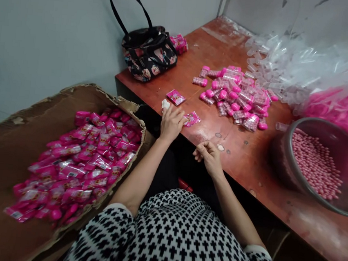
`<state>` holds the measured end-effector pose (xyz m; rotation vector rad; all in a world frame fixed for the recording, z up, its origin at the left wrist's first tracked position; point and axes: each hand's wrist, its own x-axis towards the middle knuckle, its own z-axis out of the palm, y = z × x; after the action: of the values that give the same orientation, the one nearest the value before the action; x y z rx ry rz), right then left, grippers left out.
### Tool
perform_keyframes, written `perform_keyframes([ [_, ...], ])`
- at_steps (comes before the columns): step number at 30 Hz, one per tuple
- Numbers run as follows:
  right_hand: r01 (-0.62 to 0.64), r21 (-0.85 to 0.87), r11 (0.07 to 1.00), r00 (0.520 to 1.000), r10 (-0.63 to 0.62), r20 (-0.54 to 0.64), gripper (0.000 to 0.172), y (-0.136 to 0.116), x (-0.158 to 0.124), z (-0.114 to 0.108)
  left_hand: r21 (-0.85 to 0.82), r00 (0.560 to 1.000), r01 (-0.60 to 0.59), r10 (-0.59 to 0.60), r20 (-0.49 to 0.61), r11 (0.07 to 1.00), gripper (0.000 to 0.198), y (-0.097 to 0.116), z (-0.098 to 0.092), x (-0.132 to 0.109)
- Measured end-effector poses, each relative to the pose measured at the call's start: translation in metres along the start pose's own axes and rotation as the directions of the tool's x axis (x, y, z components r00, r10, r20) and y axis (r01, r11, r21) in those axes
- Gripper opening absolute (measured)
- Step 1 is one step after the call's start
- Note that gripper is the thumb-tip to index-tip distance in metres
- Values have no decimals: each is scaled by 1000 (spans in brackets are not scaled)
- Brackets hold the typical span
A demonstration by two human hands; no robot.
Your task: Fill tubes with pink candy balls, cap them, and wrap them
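Note:
My left hand (172,124) rests at the table's near edge, fingers reaching forward and slightly bent. Its fingertips touch or lie close to a small crumpled white wad (165,104). Beside its thumb is a flat, shiny pink printed packet (192,118), partly covered by the hand. Another pink printed packet (176,97) lies flat just beyond. To the right, my right hand (208,155) hovers at the table edge with curled fingers and the thumb pressed against them; whether anything is between them is hidden.
Filled clear tubes with pink caps (236,93) are heaped on the red-brown table (198,137). A bowl (289,145) of pink beads stands right, before empty clear tubes (291,68) and bagged pink parts (342,107). At left are a carton (18,119) of wrapped pink tubes and a handbag (150,58).

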<state>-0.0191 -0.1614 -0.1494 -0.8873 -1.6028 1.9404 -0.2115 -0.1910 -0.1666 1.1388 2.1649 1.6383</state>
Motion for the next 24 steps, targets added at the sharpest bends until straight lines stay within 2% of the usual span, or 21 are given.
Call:
perform_keyframes([
  [3,5,7,1000,1000,-5,3,28,-2,0,0,-8,999,8,-8,43,1000,15,-3,11,-2],
  [7,28,-11,1000,1000,-28,-8,27,-5,7,-1,65,997,-59,62,-40,996,10,-11,16,-2],
  [9,73,-15,997,994,-74,-77,26,-6,17,-1,135,990,-111,122,-71,985,10,-10,18,-7],
  [12,156,67,985,969,-139,-204,35,-5,37,1,191,973,-213,226,-49,958,17,2,22,-20],
  [15,164,196,967,970,-121,-213,46,-6,53,-1,91,968,-246,249,-18,965,21,20,25,-38],
  [17,144,201,969,980,-112,-162,44,-9,56,-8,-50,991,-137,137,6,989,27,29,25,-47],
  [19,109,131,985,994,-106,-34,44,-13,53,-20,-211,992,87,-65,107,974,38,35,24,-52],
  [21,80,17,997,988,-82,128,45,-18,47,-34,-314,925,321,-225,306,894,40,38,24,-52],
  [23,81,-115,990,970,-51,239,46,-22,42,-47,-354,820,501,-301,488,790,37,41,27,-53],
  [24,95,-197,976,963,-40,267,45,-25,41,-53,-363,775,565,-326,541,741,36,43,29,-54],
])
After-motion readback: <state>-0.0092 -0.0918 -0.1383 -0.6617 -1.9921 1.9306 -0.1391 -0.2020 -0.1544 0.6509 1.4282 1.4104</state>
